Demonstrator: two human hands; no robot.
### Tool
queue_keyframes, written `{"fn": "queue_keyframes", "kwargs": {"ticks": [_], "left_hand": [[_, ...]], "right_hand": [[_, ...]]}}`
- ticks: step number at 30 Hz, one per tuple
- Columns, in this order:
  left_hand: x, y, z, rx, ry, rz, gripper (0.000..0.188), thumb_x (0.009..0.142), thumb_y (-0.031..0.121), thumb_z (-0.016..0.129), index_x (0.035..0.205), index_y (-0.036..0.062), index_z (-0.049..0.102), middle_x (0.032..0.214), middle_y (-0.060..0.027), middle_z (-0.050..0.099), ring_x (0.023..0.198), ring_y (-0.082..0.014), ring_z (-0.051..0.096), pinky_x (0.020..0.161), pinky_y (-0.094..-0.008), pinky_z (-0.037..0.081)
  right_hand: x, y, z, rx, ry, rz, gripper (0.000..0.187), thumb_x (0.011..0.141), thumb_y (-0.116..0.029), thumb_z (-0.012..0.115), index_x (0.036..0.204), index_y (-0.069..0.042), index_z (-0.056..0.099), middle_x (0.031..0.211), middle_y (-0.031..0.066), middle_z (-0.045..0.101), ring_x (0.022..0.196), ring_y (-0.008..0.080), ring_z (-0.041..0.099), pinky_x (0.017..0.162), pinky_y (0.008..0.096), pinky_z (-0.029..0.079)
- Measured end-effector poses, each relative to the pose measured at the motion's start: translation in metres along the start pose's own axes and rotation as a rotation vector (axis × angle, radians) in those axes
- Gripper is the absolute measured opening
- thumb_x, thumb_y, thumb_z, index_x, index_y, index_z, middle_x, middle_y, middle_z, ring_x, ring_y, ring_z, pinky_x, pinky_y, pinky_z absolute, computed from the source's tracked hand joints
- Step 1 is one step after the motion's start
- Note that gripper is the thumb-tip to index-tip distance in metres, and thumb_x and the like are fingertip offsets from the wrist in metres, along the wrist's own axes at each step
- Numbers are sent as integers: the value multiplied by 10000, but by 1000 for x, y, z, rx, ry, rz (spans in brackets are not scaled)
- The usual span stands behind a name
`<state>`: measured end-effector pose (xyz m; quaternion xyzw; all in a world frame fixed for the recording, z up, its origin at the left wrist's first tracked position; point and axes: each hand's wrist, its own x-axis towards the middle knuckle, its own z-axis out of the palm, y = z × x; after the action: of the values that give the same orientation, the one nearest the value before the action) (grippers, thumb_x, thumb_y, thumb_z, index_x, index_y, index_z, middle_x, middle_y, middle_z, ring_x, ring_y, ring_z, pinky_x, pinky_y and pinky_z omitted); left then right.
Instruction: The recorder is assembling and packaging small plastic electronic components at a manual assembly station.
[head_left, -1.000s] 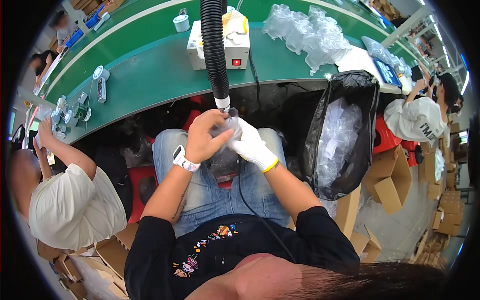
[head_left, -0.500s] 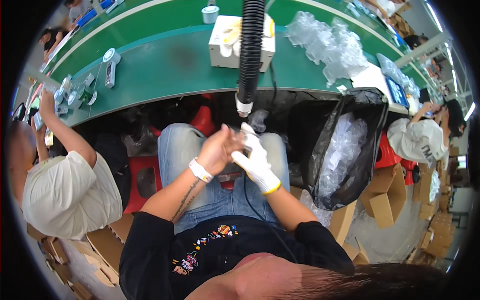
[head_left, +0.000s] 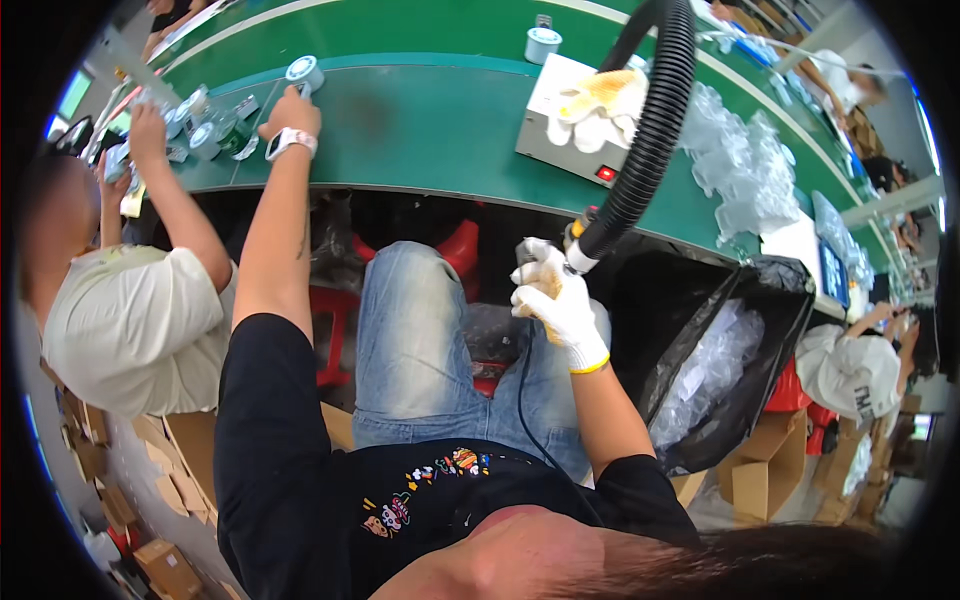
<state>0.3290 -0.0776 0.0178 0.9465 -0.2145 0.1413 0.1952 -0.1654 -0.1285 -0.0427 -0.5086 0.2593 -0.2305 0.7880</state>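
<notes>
My bare left hand (head_left: pixel 292 122), with a white watch on its wrist, reaches to the green bench top. Its fingers are closed, and what lies under them is hidden. Just past the fingertips stands a round white-and-blue canister (head_left: pixel 304 73). In a white glove, my right hand (head_left: pixel 560 298) is raised above my right thigh with the fingers curled. A small greyish thing shows at the fingertips, too unclear to name. The silver end (head_left: pixel 579 258) of a black corrugated hose (head_left: pixel 655 130) is right against the glove; I cannot tell whether the hand holds it.
A white box (head_left: pixel 560 138) with a lit red switch carries spare gloves (head_left: pixel 598 103). Clear plastic wrappings (head_left: pixel 740 165) lie to its right. A black bag (head_left: pixel 690 420) of clear plastic hangs at my right. Another person (head_left: pixel 140 330) works at my left, near small bench parts.
My left hand has moved away from the right hand and out to the bench at the left. The view has turned left, and the hose now looks bent.
</notes>
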Motion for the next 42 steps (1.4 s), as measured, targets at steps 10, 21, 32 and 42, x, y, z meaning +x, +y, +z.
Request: {"fn": "queue_keyframes", "kwargs": {"ticks": [10, 21, 32, 42], "left_hand": [[-298, 129, -42, -1924, -999, -305, 419, 1013, 56, 636, 1393, -4, 471, 1245, -107, 638, 1146, -250, 663, 960, -379, 548], [-362, 133, -19, -1751, -932, -89, 454, 1012, 116, 665, 1368, 3, 408, 1322, -129, 607, 1240, -232, 615, 1063, -381, 489], [-343, 100, -21, -1577, -922, 103, 689, 979, 232, 735, 1523, 40, 358, 1375, -116, 566, 1256, -216, 576, 1070, -374, 471], [-329, 88, -38, -1873, -997, -61, 638, 911, 329, 811, 1387, 62, 480, 1309, -73, 597, 1165, -196, 608, 973, -354, 525]], "right_hand": [[-33, 28, -11, -518, 237, -238, 756, 828, -56, 805, 1518, -29, 496, 1144, 91, 675, 873, 97, 617, 795, 260, 536], [-71, 41, -12, -556, 287, -348, 766, 806, -110, 859, 1484, 6, 522, 1242, 113, 687, 1043, 169, 661, 930, 315, 539], [-50, 31, -14, -521, 215, -415, 706, 873, -258, 808, 1471, -17, 522, 1341, 207, 649, 1159, 342, 684, 999, 423, 550], [-62, 16, -16, -142, 102, -230, 806, 898, -237, 746, 1564, -19, 348, 1325, 186, 662, 1096, 330, 698, 966, 396, 562]]}}
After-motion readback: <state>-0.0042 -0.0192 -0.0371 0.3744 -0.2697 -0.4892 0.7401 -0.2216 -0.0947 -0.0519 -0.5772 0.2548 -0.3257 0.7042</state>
